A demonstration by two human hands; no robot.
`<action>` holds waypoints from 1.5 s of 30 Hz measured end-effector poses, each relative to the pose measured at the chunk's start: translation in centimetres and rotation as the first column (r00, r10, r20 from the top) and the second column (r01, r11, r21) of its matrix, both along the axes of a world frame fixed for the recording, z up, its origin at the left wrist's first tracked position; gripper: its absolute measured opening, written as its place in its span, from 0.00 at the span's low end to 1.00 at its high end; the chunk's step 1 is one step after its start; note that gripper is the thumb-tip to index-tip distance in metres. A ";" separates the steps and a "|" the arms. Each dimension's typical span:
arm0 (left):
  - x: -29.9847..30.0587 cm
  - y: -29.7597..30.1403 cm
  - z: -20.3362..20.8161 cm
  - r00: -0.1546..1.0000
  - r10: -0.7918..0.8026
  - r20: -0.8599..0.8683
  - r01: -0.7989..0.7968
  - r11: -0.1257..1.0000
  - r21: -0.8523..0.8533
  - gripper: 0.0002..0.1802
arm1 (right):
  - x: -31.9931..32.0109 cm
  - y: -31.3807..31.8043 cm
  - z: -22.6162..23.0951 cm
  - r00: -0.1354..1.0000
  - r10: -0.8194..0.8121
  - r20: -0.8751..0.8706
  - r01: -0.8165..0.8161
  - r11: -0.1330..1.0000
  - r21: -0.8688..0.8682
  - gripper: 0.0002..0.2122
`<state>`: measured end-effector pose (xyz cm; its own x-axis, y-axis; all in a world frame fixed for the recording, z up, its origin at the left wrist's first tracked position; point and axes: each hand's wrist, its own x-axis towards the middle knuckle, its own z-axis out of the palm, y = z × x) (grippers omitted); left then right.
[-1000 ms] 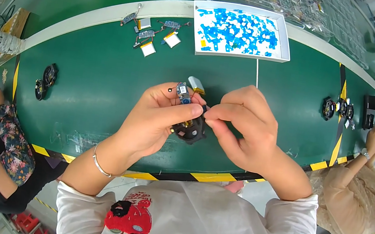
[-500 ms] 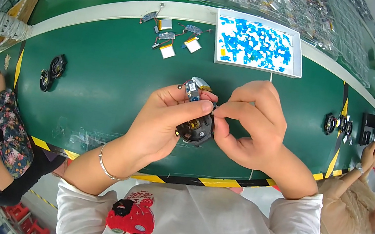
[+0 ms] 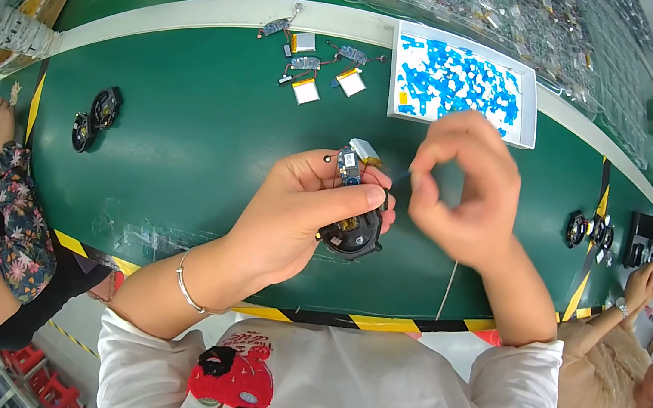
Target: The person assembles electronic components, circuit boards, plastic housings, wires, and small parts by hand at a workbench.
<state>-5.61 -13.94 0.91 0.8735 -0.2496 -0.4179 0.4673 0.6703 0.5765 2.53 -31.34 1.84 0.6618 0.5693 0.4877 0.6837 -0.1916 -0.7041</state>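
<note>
My left hand [image 3: 296, 203] grips a round black plastic housing [image 3: 353, 242] above the green table, thumb across its top. A small blue circuit board [image 3: 348, 166] with a white label stands out at the housing's upper end. Thin wires and a silver battery pouch [image 3: 364, 151] hang by the board. My right hand [image 3: 464, 189] is raised just right of the housing, apart from it. Its thumb and forefinger are pinched together, and a small dark bluish bit seems to show at the tips, too blurred to name.
A white box [image 3: 533, 109] of blue and white pieces stands at the back. Several circuit boards with batteries [image 3: 305, 92] lie left of it. Black housings rest at left [image 3: 105, 108] and right [image 3: 575, 229]. Clear trays [image 3: 484, 5] fill the far side. Co-workers sit on both sides.
My right hand has moved away from the housing, up and to the right. My left hand still holds the housing. The view has shifted slightly.
</note>
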 end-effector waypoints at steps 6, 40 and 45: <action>0.4 -0.1 0.2 0.999 0.021 0.032 -0.024 0.995 0.098 0.04 | 7.4 0.0 -2.2 0.961 -0.128 0.244 0.188 0.952 -0.241 0.04; -0.1 -0.5 0.7 0.987 -0.134 0.092 0.114 0.974 0.196 0.11 | -5.2 -1.5 0.7 0.952 -0.156 -0.264 0.159 0.987 -0.010 0.07; -0.3 -0.8 0.6 0.974 -0.199 0.107 0.172 0.960 0.220 0.20 | -4.8 -2.4 0.3 0.941 -0.121 -0.317 0.114 0.993 -0.038 0.07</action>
